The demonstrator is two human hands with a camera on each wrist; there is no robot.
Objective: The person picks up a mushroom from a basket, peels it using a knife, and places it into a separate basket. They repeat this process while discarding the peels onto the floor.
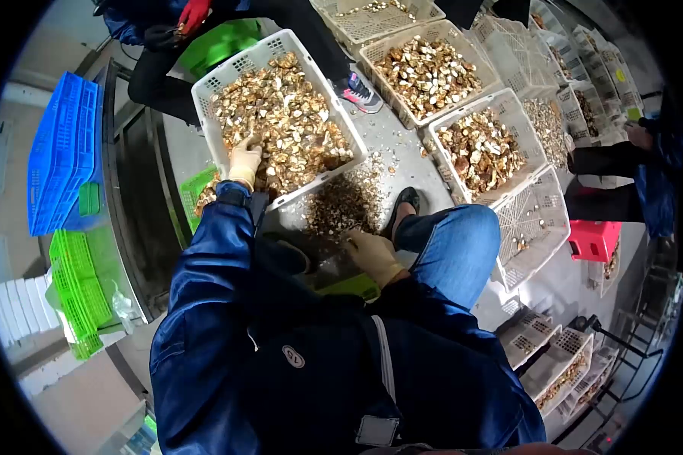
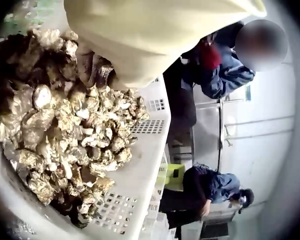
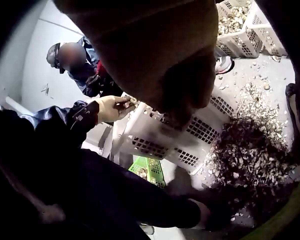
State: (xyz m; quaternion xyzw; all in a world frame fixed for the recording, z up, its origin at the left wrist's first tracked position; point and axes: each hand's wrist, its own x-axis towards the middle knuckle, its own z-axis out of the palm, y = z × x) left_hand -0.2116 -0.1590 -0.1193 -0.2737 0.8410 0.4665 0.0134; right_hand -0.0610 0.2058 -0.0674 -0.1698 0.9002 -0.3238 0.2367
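Note:
In the head view, my left hand [image 1: 245, 161], in a cream glove, is at the near left side of a white crate [image 1: 199, 98] heaped with rough oysters [image 1: 296, 114]. In the right wrist view the fingers of that left hand [image 3: 110, 109] pinch an oyster [image 3: 127, 103] at the crate's edge. The left wrist view has the glove [image 2: 140, 40] close over the heap. My right hand [image 1: 372, 256], also gloved, is low before my knees, over a pile of shell bits [image 1: 345, 205]. Its fingers are dark in the right wrist view, and I cannot tell what they hold.
More white crates of shells [image 1: 429, 76] stand to the right, near a red stool [image 1: 593, 240]. Blue crates [image 1: 64, 152] and green baskets [image 1: 80, 284] are stacked at left. Another seated person with red gloves [image 1: 195, 14] is across the crate. My shoe [image 1: 407, 203] borders the pile.

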